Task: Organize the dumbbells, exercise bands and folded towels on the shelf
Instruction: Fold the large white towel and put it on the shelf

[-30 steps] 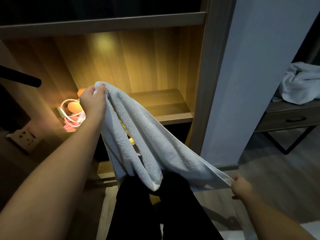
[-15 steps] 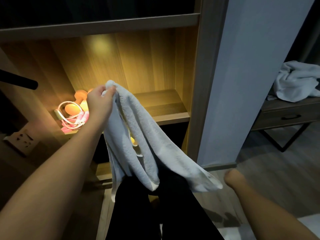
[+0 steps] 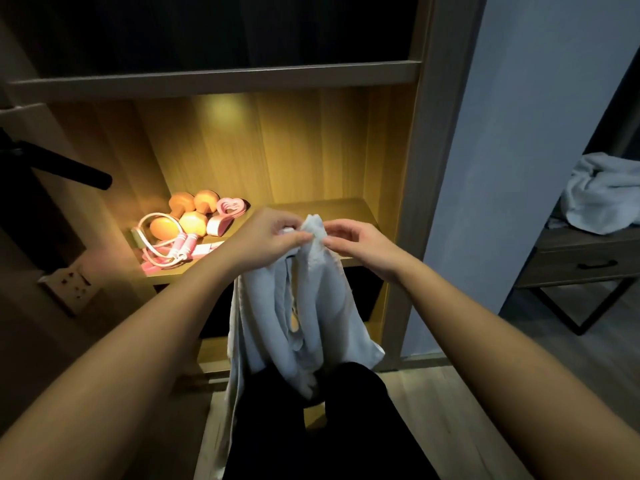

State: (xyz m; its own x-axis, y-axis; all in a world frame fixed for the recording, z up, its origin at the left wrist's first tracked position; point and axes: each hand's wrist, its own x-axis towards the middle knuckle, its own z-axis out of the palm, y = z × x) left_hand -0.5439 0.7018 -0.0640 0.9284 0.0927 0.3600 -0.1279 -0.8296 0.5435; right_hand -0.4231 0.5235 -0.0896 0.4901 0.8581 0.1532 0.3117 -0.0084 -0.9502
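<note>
A white towel (image 3: 304,317) hangs doubled in front of the lit wooden shelf (image 3: 322,206). My left hand (image 3: 266,237) grips its top edge, and my right hand (image 3: 353,240) pinches the same bunched top right beside it. On the shelf's left part lie orange dumbbells (image 3: 188,211), a pink and white skipping rope (image 3: 173,249) and pink heart-shaped exercise bands (image 3: 230,206). The towel's lower end hangs down over my dark trousers.
A second crumpled white towel (image 3: 602,192) lies on a dark drawer table (image 3: 581,261) at the right. A grey wall panel (image 3: 519,168) separates it from the shelf. A black bar (image 3: 69,168) juts in at the left, above a wall socket (image 3: 71,282).
My right hand has come up from low on the right and now pinches the towel's top beside my left hand. The towel now hangs doubled. The view shifted and shows more of the shelf's left part.
</note>
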